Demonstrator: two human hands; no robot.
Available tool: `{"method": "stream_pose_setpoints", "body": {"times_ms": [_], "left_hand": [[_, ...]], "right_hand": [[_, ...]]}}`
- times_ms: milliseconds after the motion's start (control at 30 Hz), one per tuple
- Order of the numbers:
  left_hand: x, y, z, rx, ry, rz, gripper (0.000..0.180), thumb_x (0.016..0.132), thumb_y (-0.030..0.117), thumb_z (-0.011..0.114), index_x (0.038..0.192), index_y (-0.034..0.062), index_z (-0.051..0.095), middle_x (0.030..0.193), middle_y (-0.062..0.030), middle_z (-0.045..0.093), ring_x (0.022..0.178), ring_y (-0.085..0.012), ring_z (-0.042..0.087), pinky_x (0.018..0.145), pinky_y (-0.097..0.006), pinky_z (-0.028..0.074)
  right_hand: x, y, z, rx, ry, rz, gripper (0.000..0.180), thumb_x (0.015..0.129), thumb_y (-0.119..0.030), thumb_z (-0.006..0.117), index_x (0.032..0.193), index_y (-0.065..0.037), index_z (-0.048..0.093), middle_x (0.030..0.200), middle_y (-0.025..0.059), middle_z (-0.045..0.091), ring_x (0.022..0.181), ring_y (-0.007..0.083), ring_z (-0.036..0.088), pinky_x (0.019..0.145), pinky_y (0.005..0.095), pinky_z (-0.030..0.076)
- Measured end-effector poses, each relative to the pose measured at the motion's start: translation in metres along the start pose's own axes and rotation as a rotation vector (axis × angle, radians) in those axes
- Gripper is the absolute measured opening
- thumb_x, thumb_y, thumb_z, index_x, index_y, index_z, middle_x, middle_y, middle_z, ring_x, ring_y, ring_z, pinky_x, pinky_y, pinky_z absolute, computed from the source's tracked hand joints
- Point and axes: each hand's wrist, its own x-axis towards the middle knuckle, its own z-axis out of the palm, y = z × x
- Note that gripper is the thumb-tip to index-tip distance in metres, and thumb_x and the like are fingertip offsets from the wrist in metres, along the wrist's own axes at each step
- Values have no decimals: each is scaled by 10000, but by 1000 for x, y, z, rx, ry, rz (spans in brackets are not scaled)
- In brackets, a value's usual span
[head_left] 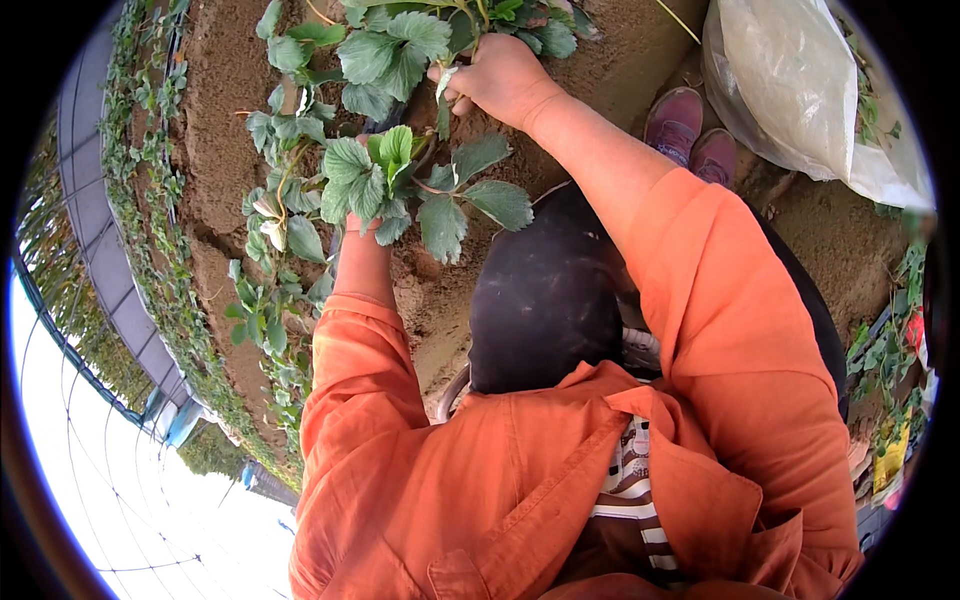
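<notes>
Strawberry plants (385, 175) with broad toothed leaves grow out of a raised brown soil bed (215, 130). My right hand (500, 78) reaches up into the top clump of leaves (395, 45), its fingers closed around a pale stem (443, 85). My left hand (357, 230) is pushed in under the lower clump. Leaves cover most of it, so its fingers are hidden. Both arms wear orange sleeves.
My dark trouser knee (545, 300) and maroon shoes (690, 125) are below the bed. A large pale plastic bag (800, 80) lies at the upper right. More plants line the bed's left edge (150, 200), and greenhouse framing (90, 200) curves along the far left.
</notes>
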Motion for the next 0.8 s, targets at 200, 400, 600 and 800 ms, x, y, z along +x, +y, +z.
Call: {"method": "stream_pose_setpoints", "body": {"times_ms": [200,400,600,800], "left_hand": [[-5,38,34,-540,413,-262,206,878,202,572,1002,40,536,983,-92,590,836,-222,591,748,-345,501],[-35,22,42,768,162,117,189,862,194,581,972,43,551,957,-91,590,812,-236,592,720,-351,494],[-25,39,37,924,17,244,172,845,186,590,943,46,567,931,-91,590,788,-251,593,693,-357,487],[-1,-6,-2,597,-110,21,216,825,246,554,963,80,561,987,-84,589,909,-249,569,779,-345,439]], "right_hand": [[1,1,-2,-205,117,-180,276,787,-240,634,817,33,665,698,123,668,562,199,662,599,308,520],[7,-4,-5,-94,-60,98,168,773,-176,647,794,-10,665,691,70,647,610,159,615,549,311,468],[-20,-35,9,-21,-200,442,165,773,-111,624,710,41,615,622,107,613,465,170,568,383,288,419],[-19,-23,34,-470,-331,350,216,764,-155,663,740,58,631,622,129,621,491,220,604,444,336,476]]}}
